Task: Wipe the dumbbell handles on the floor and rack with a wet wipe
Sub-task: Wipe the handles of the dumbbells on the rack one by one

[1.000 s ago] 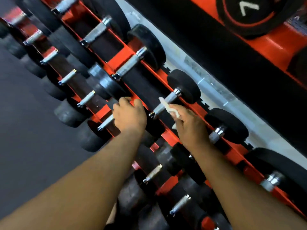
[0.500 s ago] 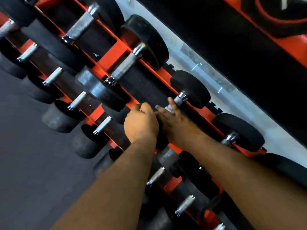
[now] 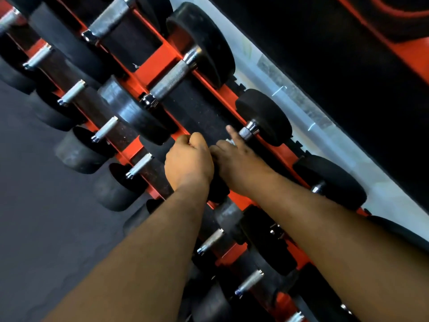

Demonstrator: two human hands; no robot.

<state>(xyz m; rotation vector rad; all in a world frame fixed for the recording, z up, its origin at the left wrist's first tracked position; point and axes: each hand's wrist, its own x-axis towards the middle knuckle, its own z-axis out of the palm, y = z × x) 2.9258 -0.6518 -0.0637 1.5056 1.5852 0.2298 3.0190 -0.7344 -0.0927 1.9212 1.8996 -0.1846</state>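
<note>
Dark gym floor (image 3: 34, 217) runs under a red rack (image 3: 160, 54) loaded with black dumbbells. Nearest me, both forearms reach in from below. I see my left hand (image 3: 189, 160) curled in a fist at the rack's upper rail, knuckles up; what it holds, if anything, is hidden, so I cannot tell that grip. Just beside it, touching, my right hand (image 3: 236, 156) wraps the dumbbell handle (image 3: 247, 133), index finger extended along the knurled steel; a white scrap at the fingers may be the wet wipe (image 3: 229, 141). Beyond lies a pale floor strip (image 3: 325, 126).
</note>
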